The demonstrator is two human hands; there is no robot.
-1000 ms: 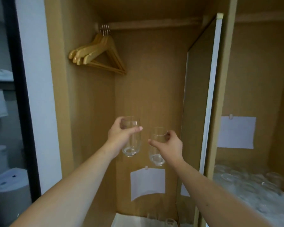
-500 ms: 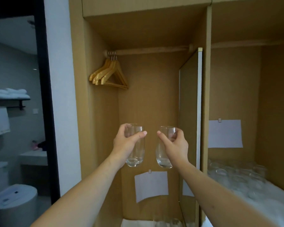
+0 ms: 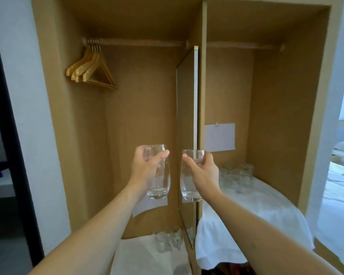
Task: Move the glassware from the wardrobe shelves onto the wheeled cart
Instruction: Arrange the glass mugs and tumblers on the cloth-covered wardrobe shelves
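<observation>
My left hand (image 3: 147, 171) grips a clear stemless glass (image 3: 160, 185) upright in front of the open wooden wardrobe (image 3: 139, 120). Beside it, my right hand (image 3: 204, 175) grips a second clear glass (image 3: 188, 185) at the same height. Both glasses look empty and stand a small gap apart. Several more glasses (image 3: 168, 241) stand on a white cloth on the lower left shelf. Another cluster of glasses (image 3: 236, 177) sits on the cloth-covered right shelf (image 3: 266, 215). No cart is in view.
Wooden hangers (image 3: 91, 70) hang from the rail at upper left. A mirror panel (image 3: 188, 135) stands along the divider between compartments. White paper sheets (image 3: 219, 136) are pinned to the back walls. A dark doorway (image 3: 0, 155) lies left, a bed (image 3: 340, 185) right.
The view has pulled back from the wardrobe and dropped, revealing both shelves. Both hands keep their glasses, now held slightly further apart from the wardrobe interior.
</observation>
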